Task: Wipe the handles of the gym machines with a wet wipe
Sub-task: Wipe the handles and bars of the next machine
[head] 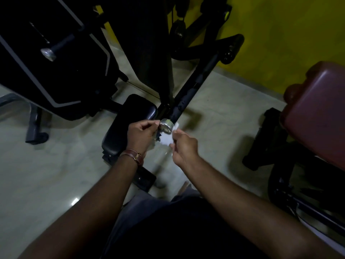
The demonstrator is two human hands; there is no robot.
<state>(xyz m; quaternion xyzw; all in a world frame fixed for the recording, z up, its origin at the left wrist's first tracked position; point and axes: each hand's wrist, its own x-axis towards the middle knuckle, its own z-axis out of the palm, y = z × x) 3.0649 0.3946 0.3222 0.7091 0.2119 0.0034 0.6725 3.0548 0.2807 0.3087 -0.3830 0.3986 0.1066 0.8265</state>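
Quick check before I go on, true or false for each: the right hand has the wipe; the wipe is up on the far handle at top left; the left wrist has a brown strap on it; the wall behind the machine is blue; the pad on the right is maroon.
1. The right hand holds the white wipe. True.
2. The wipe is on the far handle at top left. False: it is by the silver end cap of the near handle, between the two hands.
3. The left hand has a brown strap at its wrist. True.
4. The wall is blue. False: it is yellow.
5. The pad on the right is maroon. True.
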